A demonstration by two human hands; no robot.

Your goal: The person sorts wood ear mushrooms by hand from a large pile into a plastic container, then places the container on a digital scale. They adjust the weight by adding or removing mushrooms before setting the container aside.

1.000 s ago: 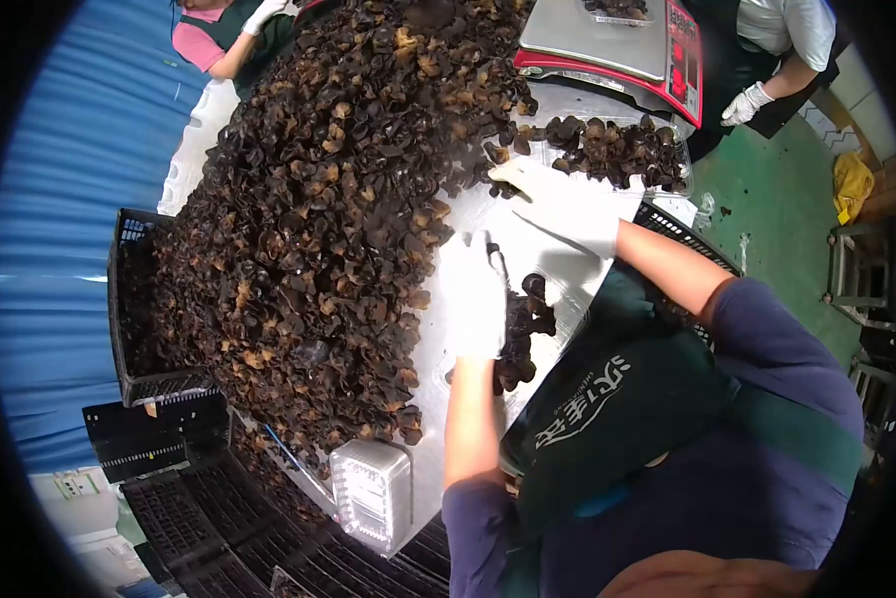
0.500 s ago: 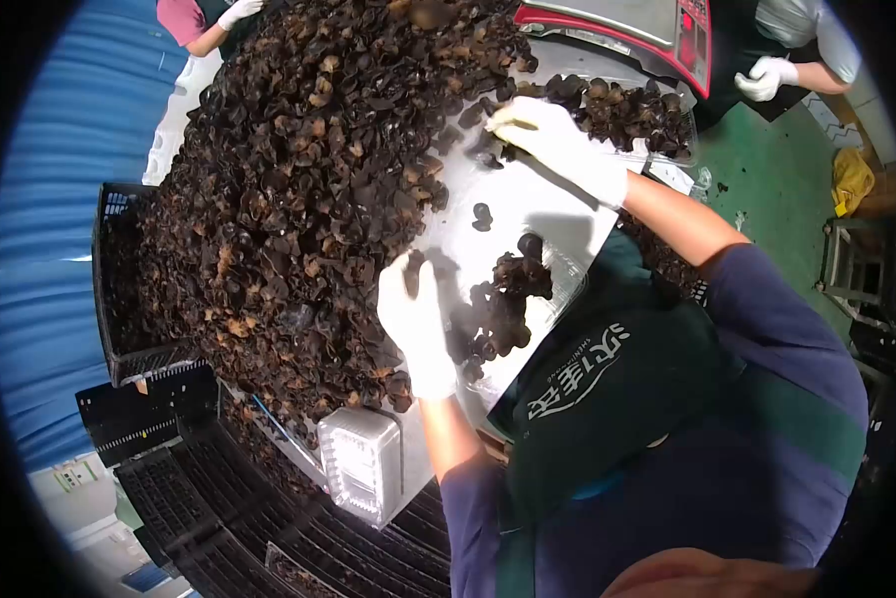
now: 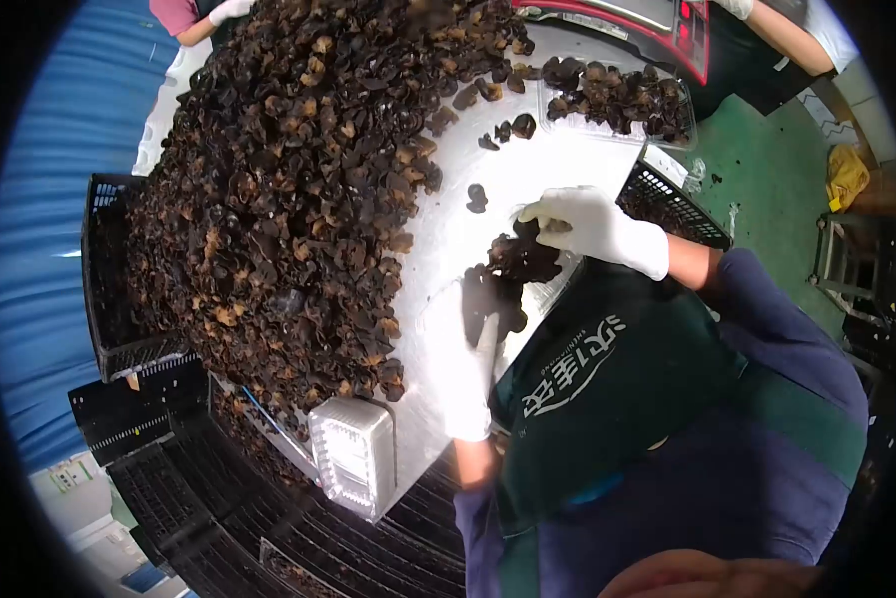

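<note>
A small pile of dark wood ear mushrooms lies near the front edge of the pale worktop. At the left side of this pile is my left hand, in a white glove, its thumb and fingers closed around dark mushroom pieces; glare washes out its fingertips. My right hand, also gloved, pinches a mushroom piece at the pile's upper right. One loose wood ear lies above the pile, with several more pieces farther back.
A large heap of wood ears fills the left of the worktop. A filled clear tray sits by a red scale. Clear plastic boxes stand at the front left. Black crates flank the worktop. Co-workers' gloved hands show at the back.
My right hand has come down from the loose pieces at the back to the small pile. My left hand has shifted right, away from the heap's edge, onto the same pile.
</note>
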